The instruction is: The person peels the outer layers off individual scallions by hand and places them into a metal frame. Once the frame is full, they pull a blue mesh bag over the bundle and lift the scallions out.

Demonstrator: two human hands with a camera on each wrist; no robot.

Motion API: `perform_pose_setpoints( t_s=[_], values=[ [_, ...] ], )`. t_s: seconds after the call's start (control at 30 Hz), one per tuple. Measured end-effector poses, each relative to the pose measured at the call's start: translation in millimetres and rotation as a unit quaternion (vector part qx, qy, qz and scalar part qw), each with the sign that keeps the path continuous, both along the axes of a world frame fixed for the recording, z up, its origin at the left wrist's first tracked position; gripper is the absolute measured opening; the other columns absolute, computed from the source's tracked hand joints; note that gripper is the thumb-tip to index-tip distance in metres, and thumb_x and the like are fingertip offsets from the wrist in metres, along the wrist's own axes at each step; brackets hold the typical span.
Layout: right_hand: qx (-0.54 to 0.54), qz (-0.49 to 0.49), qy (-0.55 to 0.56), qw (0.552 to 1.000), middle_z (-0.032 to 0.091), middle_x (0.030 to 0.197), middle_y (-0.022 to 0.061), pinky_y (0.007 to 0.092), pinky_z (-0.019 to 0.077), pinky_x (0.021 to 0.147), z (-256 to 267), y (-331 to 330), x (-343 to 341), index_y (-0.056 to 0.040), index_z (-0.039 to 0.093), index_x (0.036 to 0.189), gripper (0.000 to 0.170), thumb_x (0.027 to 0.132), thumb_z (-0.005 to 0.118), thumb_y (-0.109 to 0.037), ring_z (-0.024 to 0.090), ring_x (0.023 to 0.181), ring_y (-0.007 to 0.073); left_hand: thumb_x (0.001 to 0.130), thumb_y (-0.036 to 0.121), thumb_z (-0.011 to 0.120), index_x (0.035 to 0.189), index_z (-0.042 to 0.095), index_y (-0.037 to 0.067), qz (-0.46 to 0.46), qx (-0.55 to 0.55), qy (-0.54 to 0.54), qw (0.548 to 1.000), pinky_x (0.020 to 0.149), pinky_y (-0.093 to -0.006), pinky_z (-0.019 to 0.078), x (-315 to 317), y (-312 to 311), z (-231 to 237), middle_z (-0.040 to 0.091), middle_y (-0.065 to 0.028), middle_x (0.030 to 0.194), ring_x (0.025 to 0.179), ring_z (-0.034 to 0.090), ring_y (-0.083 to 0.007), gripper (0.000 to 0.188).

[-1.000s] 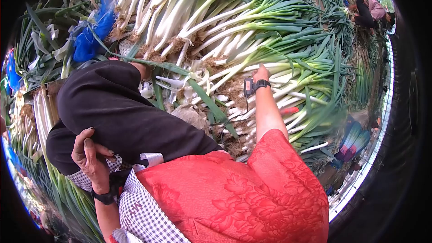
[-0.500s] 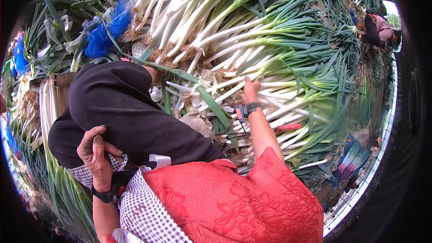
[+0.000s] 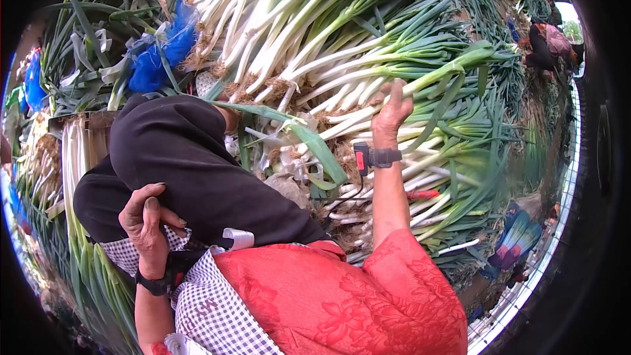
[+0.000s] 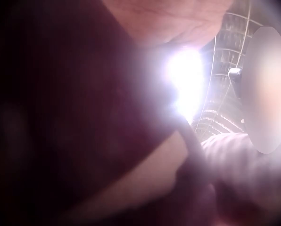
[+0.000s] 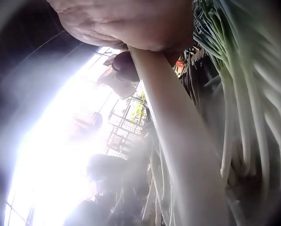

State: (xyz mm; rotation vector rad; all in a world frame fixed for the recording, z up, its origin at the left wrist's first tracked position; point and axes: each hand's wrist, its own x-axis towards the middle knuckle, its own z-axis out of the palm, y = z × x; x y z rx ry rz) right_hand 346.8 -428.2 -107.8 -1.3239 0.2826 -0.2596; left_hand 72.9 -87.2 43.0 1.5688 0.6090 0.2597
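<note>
My right hand grips the white shank of one thick green onion, over a spread layer of others. Its leafy green top points to the upper right in the head view. In the right wrist view the pale shank runs down from under the palm. My left hand lies by the dark trouser leg, its fingers loosely bent and nothing seen in them. Mostly dark blur fills the left wrist view, with part of that hand at the top.
A heap of green onions lies ahead, roots toward me. Blue netting sits at the upper left, near loose leaves. A red object lies among stalks right of my forearm. Another person is at the far right.
My right hand has shifted over the pile and turned, and a green onion now shows in its grip, top raised above the others. The left hand stays by the leg.
</note>
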Motion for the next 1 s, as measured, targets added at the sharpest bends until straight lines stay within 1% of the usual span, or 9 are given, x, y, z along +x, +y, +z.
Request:
perform_pose_setpoints(
  t_s=[0.27,0.37,0.47,0.53,0.67,0.73,0.87,0.9,1.0],
  values=[
    [-0.052,0.014,0.044,0.998,0.062,0.077,0.0112,0.0315,0.0491,0.051,-22.2,-26.8,130.8,0.0026,0.057,0.093,0.023,0.089,0.064,-0.019,0.055,0.052,0.0168,0.099,0.019,0.047,0.11,0.06,0.0,-0.009,0.001,0.0,1.0,0.034,-0.0198,0.035,-6.3,6.8,-3.0,0.056,-0.0042,0.052,0.036,0.046,-0.0085,0.025],
    [-0.326,0.098,0.186,0.922,0.065,0.097,0.017,0.0318,0.0465,0.08,-108.2,-83.8,152.9,0.0098,0.059,0.108,0.046,0.082,0.072,-0.025,0.06,0.087,0.0208,0.099,0.02,0.048,0.112,0.059,0.0,0.026,0.02,0.004,0.999,0.033,-0.0192,0.0332,-6.0,5.5,-4.7,0.053,-0.0028,0.05,0.035,0.043,-0.0076,0.027],
    [-0.366,0.229,0.28,0.857,0.058,0.12,0.0212,0.0353,0.0458,0.09,-79.8,-47.5,63.5,0.01,0.047,0.128,0.059,0.087,0.065,-0.028,0.057,0.108,0.026,0.099,0.021,0.047,0.112,0.059,0.0,0.021,0.021,-0.007,1.0,0.032,-0.0187,0.0319,-8.8,8.7,-9.3,0.053,-0.003,0.05,0.034,0.042,-0.0073,0.027],
    [-0.562,0.321,0.253,0.719,0.055,0.119,0.0295,0.0392,0.0436,0.094,-115.4,-34.6,8.0,0.0083,0.05,0.119,0.05,0.086,0.064,-0.027,0.055,0.11,0.0377,0.098,0.014,0.047,0.11,0.058,-0.003,0.006,-0.022,-0.012,1.0,0.033,-0.0217,0.0376,-9.7,13.1,-8.2,0.058,-0.0063,0.054,0.037,0.051,-0.0119,0.023],
    [-0.529,0.345,0.216,0.745,0.062,0.089,0.0307,0.0479,0.0495,0.077,-135.9,-6.7,-100.6,0.0022,0.053,0.112,0.029,0.086,0.056,-0.011,0.061,0.085,0.0465,0.098,0.016,0.047,0.11,0.058,-0.003,0.001,-0.005,-0.008,1.0,0.033,-0.0213,0.0365,-7.0,13.2,-3.9,0.057,-0.006,0.053,0.036,0.05,-0.0115,0.025],
    [-0.449,0.485,0.09,0.745,0.065,0.087,0.024,0.0425,0.053,0.068,-145.5,-4.9,-146.0,-0.0009,0.057,0.11,0.024,0.087,0.056,-0.01,0.065,0.073,0.0366,0.098,0.017,0.048,0.11,0.058,-0.002,-0.011,0.006,0.004,1.0,0.033,-0.021,0.0357,-4.1,12.5,-2.1,0.056,-0.0052,0.051,0.036,0.049,-0.011,0.025],
    [-0.204,0.296,0.345,0.867,0.064,0.085,0.0083,0.0278,0.0527,0.057,-131.8,-29.2,-115.5,0.0001,0.058,0.109,0.02,0.092,0.055,-0.01,0.062,0.07,0.0108,0.098,0.019,0.049,0.11,0.058,-0.002,0.012,0.022,0.026,0.999,0.033,-0.0205,0.0342,-4.2,7.9,-1.6,0.055,-0.0045,0.05,0.035,0.048,-0.0101,0.026],
    [-0.155,0.115,0.283,0.94,0.063,0.089,0.0095,0.0283,0.0521,0.06,-135.9,-39.5,-99.2,0.0024,0.057,0.109,0.021,0.092,0.054,-0.009,0.061,0.072,0.0136,0.098,0.019,0.049,0.111,0.058,-0.001,0.014,0.026,0.026,0.999,0.033,-0.0205,0.0337,-2.8,6.9,-1.0,0.055,-0.0044,0.05,0.035,0.047,-0.0097,0.026],
    [-0.284,-0.128,0.294,0.904,0.063,0.098,0.0112,0.0291,0.0467,0.073,-180.5,-118.2,-38.3,0.0056,0.056,0.114,0.034,0.083,0.06,-0.009,0.059,0.083,0.0199,0.098,0.02,0.05,0.111,0.059,-0.001,0.018,0.036,0.024,0.999,0.034,-0.0209,0.0327,-0.5,4.6,0.0,0.055,-0.0044,0.05,0.035,0.045,-0.0092,0.026]
  ],
)
